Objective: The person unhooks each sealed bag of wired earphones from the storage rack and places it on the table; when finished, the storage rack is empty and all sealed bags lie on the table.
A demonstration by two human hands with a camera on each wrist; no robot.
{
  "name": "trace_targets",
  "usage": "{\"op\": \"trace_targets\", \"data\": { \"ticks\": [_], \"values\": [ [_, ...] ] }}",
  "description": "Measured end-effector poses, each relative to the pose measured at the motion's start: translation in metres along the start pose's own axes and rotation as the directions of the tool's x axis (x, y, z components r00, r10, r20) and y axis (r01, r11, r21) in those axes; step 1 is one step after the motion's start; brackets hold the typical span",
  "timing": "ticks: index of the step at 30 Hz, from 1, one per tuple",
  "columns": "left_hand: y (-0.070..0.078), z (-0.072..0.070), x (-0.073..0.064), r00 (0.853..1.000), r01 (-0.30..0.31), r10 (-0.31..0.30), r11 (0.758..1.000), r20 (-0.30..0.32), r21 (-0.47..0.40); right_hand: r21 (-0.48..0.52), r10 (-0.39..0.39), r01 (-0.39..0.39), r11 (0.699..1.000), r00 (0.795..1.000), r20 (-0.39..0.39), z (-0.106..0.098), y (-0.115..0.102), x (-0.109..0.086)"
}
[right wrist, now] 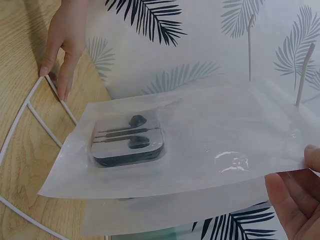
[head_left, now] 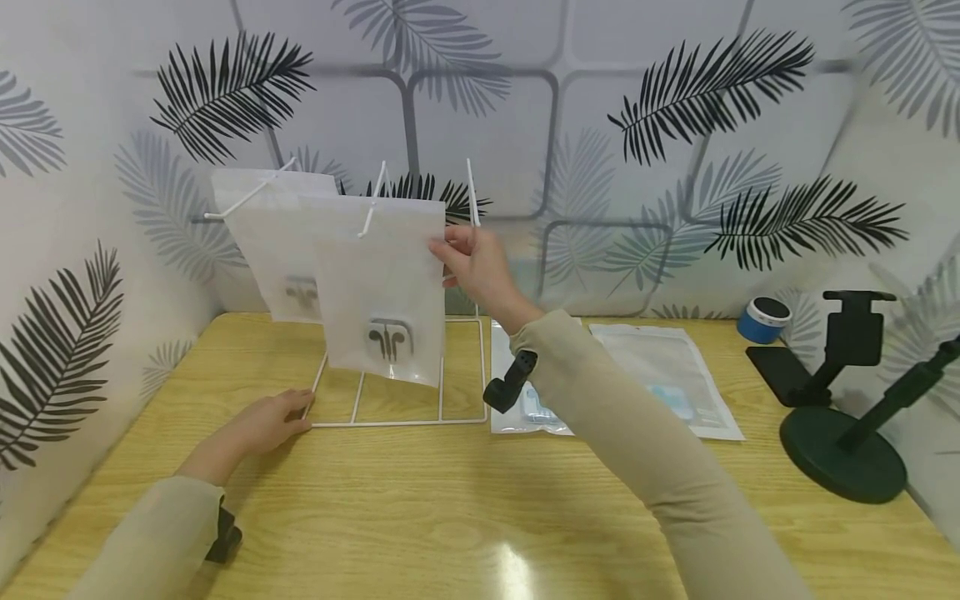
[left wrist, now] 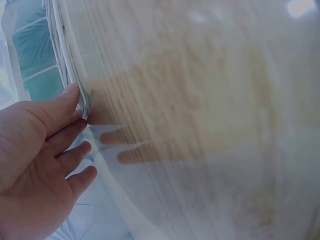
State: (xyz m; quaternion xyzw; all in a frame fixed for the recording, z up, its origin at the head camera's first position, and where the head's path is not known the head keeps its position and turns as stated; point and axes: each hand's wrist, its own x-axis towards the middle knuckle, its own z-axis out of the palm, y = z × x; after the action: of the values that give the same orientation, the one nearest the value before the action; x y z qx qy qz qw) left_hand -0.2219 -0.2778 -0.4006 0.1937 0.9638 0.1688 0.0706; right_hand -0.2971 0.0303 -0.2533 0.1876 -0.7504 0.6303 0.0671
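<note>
- Left hand: at the rack's near left corner, thumb and a finger pinching the wire, probably to steady the rack while the other side is handled.
- Left bag: at the rack's left hook, seemingly hung there; the earphones low inside likely weigh it straight.
- Front bag: upright at the rack's middle hook, which crosses its top (whether through a hole, I cannot tell), with black earphones near its bottom.
- Right hand: just beside the rack's right hook, pinching the front bag's right edge, presumably because the thin sheet needs guiding.
- Clear bag and wide bag: lying flat right of the rack, perhaps for easy reach.
- Blue tub and phone stand: well right of the rack, likely out of the way.
</note>
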Motion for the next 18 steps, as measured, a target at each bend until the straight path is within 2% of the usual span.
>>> {"op": "trace_targets", "data": {
  "ticks": [18],
  "values": [
    [0.001, 0.0, -0.001, 1.0, -0.007, 0.007, 1.0, 0.001, 0.009, 0.129, 0.077, -0.081, 0.988, 0.996, 0.033, 0.0, -0.005, -0.02]
  ]
}}
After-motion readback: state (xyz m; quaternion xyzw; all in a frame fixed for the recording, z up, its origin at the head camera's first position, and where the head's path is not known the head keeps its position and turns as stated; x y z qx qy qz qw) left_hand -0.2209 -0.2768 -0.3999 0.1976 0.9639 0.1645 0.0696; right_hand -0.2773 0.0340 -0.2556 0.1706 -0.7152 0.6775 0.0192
